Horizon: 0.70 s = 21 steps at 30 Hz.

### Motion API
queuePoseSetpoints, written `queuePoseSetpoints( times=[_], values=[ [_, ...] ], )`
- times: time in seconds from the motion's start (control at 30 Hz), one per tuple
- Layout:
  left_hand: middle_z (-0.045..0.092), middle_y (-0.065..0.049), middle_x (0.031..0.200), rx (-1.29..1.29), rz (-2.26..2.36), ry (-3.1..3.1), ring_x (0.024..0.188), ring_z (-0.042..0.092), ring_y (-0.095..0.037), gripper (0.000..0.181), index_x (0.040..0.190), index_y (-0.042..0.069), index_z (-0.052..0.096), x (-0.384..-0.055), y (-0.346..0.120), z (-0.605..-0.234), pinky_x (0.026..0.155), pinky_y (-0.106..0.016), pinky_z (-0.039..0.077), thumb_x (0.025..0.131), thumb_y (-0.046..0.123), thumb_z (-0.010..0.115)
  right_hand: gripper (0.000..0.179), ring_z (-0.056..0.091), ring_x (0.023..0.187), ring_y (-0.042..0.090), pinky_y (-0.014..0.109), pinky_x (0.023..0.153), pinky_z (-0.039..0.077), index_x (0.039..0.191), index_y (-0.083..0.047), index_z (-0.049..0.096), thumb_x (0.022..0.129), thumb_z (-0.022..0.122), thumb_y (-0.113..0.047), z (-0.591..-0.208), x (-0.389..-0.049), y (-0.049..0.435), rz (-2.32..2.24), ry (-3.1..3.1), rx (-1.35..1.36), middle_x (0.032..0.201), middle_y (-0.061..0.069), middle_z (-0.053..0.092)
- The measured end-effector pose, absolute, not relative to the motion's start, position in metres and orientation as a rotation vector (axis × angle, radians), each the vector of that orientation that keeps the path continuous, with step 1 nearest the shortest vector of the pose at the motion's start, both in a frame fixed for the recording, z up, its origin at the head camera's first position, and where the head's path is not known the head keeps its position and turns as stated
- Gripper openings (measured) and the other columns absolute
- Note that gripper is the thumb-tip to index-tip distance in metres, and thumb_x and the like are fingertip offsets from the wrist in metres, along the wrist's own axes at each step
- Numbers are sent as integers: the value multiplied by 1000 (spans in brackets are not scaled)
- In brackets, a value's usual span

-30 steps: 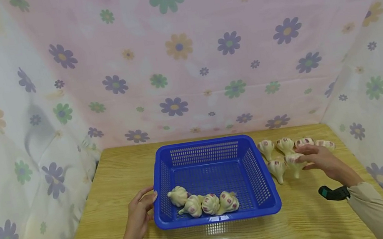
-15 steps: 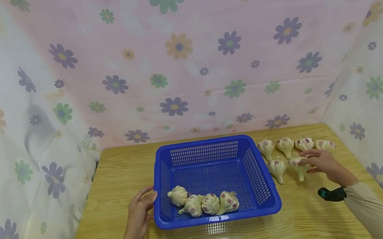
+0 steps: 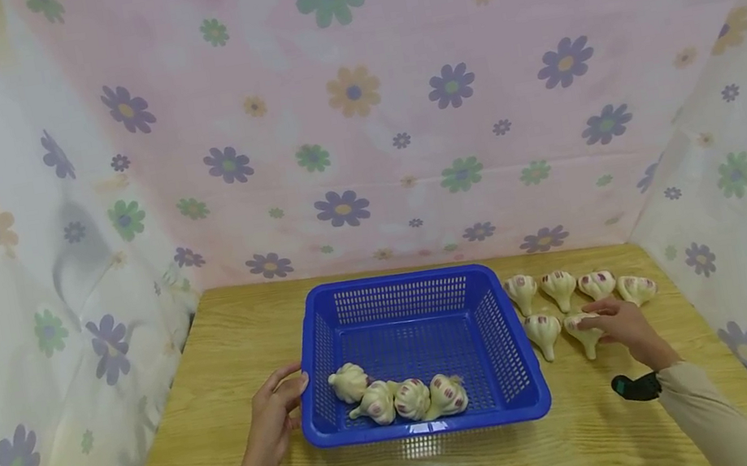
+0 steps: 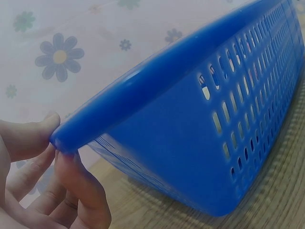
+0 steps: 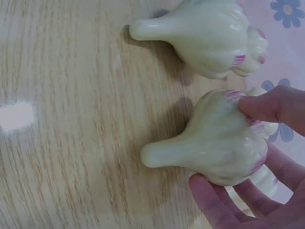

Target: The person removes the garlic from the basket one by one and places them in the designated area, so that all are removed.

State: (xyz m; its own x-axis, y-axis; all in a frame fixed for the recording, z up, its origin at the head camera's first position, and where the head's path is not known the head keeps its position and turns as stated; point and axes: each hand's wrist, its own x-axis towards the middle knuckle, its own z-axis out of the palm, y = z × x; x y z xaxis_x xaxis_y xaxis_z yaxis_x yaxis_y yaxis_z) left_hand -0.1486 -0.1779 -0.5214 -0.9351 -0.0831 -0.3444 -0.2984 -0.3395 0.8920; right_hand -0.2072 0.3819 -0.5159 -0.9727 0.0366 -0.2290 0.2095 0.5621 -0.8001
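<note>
A blue plastic basket (image 3: 428, 427) stands mid-table, with several garlic bulbs (image 3: 412, 400) lying along its near side. My left hand (image 3: 273, 419) pinches the basket's left rim between thumb and fingers; the left wrist view shows that rim (image 4: 109, 102) close up. To the right of the basket, my right hand (image 3: 623, 331) has its thumb and fingers around a garlic bulb (image 5: 217, 138) in the front row. The bulb's stem points toward me, and its root end is partly covered by the hand. Beside it lies another garlic bulb (image 5: 205, 38), untouched.
Several more garlic bulbs (image 3: 559, 290) lie in a row behind the right hand. The wooden table (image 3: 241, 329) ends at a flowered cloth (image 3: 366, 143) at the back, and similar cloth hangs on both sides.
My right hand has moved left and nearer me, its fingers closing around the front garlic bulb, which has shifted slightly toward me. My left hand stays on the basket rim.
</note>
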Motion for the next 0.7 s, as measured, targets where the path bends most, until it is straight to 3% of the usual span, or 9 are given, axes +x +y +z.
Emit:
queuePoseSetpoints(
  times=[0.4, 0.7],
  values=[
    [67, -8, 91, -488, 2419, 1749, 75, 64, -20, 46, 126, 2, 53, -148, -178, -525, 57, -33, 55, 84, 12, 69, 68, 36, 122, 49, 49, 86, 48, 132, 11, 43, 90, 64, -38, -523, -210, 379, -1342, 2680, 230, 139, 35, 30],
    [67, -9, 94, -476, 2403, 1763, 77, 64, -22, 46, 127, 1, 52, -147, -178, -525, 58, -34, 55, 85, 13, 68, 61, 39, 117, 48, 50, 85, 48, 131, 12, 42, 91, 63, -29, -520, -207, 380, -1351, 2665, 171, 134, 36, 33]
  ],
)
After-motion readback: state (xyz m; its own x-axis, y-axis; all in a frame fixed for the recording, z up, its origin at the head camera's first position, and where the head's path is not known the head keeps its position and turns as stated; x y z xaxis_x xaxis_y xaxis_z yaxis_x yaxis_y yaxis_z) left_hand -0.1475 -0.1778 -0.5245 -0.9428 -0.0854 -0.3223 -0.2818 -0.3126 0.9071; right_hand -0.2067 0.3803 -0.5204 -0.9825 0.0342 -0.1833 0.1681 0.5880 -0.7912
